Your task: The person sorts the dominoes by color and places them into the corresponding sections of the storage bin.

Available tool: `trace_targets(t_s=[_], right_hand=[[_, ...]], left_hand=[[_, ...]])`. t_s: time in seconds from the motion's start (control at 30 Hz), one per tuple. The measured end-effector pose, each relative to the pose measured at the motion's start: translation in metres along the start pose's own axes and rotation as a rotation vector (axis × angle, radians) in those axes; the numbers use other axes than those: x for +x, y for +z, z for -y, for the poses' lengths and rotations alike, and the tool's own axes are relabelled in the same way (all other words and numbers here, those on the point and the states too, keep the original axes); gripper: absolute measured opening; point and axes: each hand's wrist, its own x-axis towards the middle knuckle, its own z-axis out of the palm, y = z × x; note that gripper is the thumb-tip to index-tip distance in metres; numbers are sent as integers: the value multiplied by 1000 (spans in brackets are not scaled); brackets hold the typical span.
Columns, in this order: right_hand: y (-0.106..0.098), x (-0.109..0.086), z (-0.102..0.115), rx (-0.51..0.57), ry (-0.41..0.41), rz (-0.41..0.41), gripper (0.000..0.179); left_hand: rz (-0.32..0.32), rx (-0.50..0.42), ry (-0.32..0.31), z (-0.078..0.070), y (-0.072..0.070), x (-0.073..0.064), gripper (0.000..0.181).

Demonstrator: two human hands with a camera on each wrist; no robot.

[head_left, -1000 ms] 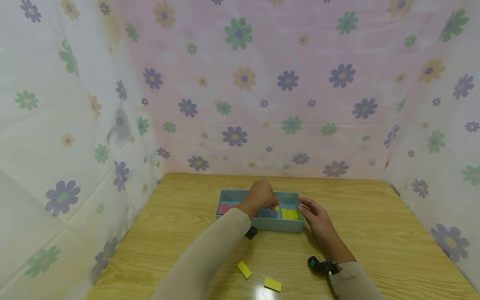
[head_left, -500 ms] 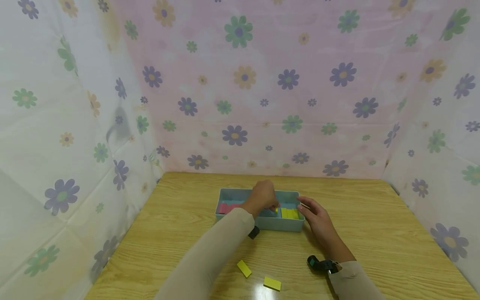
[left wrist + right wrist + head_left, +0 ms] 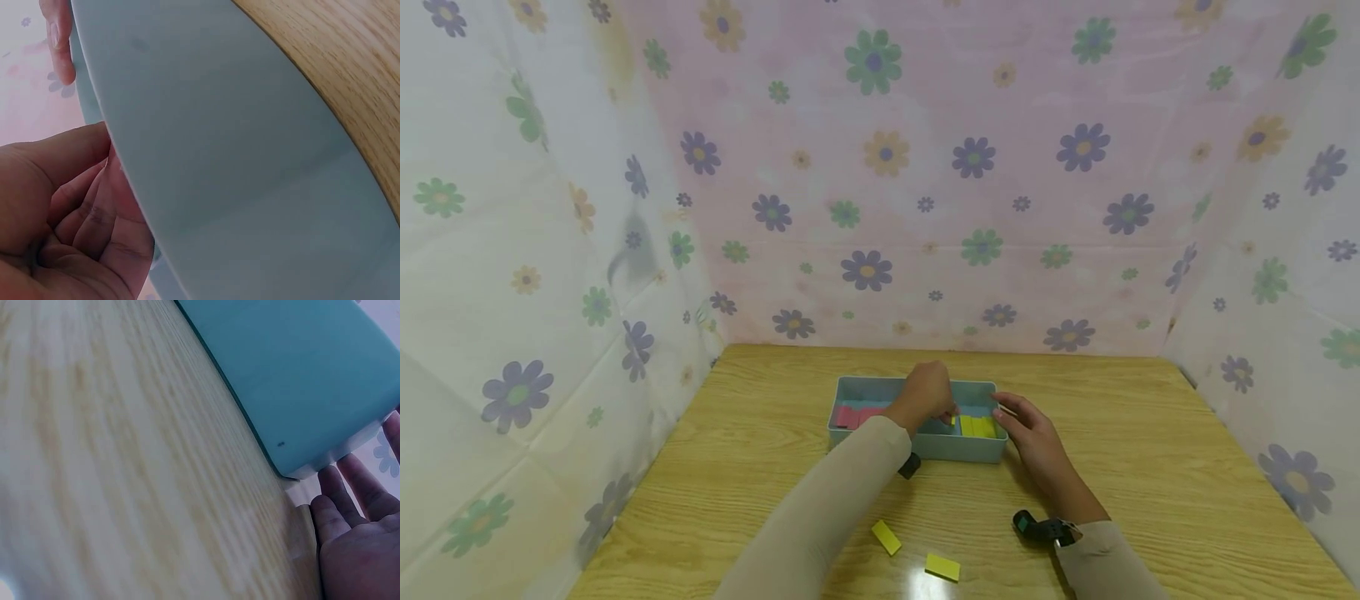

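Note:
A blue-grey plastic box stands on the wooden table, with dividers inside it. My left hand reaches over the front wall into the middle of the box. Its fingertips pinch a small yellow block, mostly hidden by the fingers. A row of yellow blocks lies in the right compartment; pink blocks lie at the left, partly behind my left wrist. In the left wrist view the front wall hides the fingertips. My right hand touches the right end of the box with its fingers extended.
Two loose yellow blocks lie flat on the table in front of the box, near the left forearm. A black wrist camera sits on the right wrist. Flower-patterned cloth hangs around the table's back and sides.
My left hand has shifted slightly right and lowered the yellow block deeper into the box beside the divider. The right hand has stayed at the box's end.

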Motion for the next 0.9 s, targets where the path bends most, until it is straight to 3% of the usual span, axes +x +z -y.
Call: trace_targets(t_s=[0.17, 0.27, 0.43, 0.67, 0.77, 0.9], right_hand=[[1, 0, 1, 2, 0, 1, 56], [1, 0, 1, -5, 1, 3, 57], [0, 0, 1, -16, -1, 4, 57], [0, 0, 1, -6, -14, 13, 56], [0, 0, 1, -12, -17, 15, 56], [0, 0, 1, -21, -20, 11, 57]], left_hand=[[13, -6, -22, 1, 2, 7, 16], [-1, -10, -4, 3, 2, 6, 16], [11, -130, 6, 9, 4, 6, 29], [256, -403, -51, 15, 2, 3, 81], [330, -435, -38, 17, -1, 0, 89], [369, -425, -35, 18, -3, -2, 91]])
